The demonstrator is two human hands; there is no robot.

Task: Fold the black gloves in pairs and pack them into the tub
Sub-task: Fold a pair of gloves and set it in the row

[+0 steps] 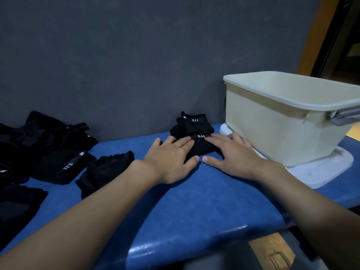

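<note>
A person's two bare hands press a black glove bundle [198, 148] flat on a blue padded surface [194, 201], at its far edge against a dark wall. The left hand [171, 158] and right hand [233, 156] lie palms down, fingers straight, grasping nothing. Their thumbs nearly meet at the bundle's near side. Two white "5.11" labels show on the bundle. A cream tub [272, 123] stands just beside it at the surface's right end, on a white lid [331, 168]. Loose black gloves [58, 152] lie heaped at the left end. To finish this fold well, it seems wise to align both cuffs and press the bulk out evenly. Then grip the bundle from both sides so it holds together going into the tub.
</note>
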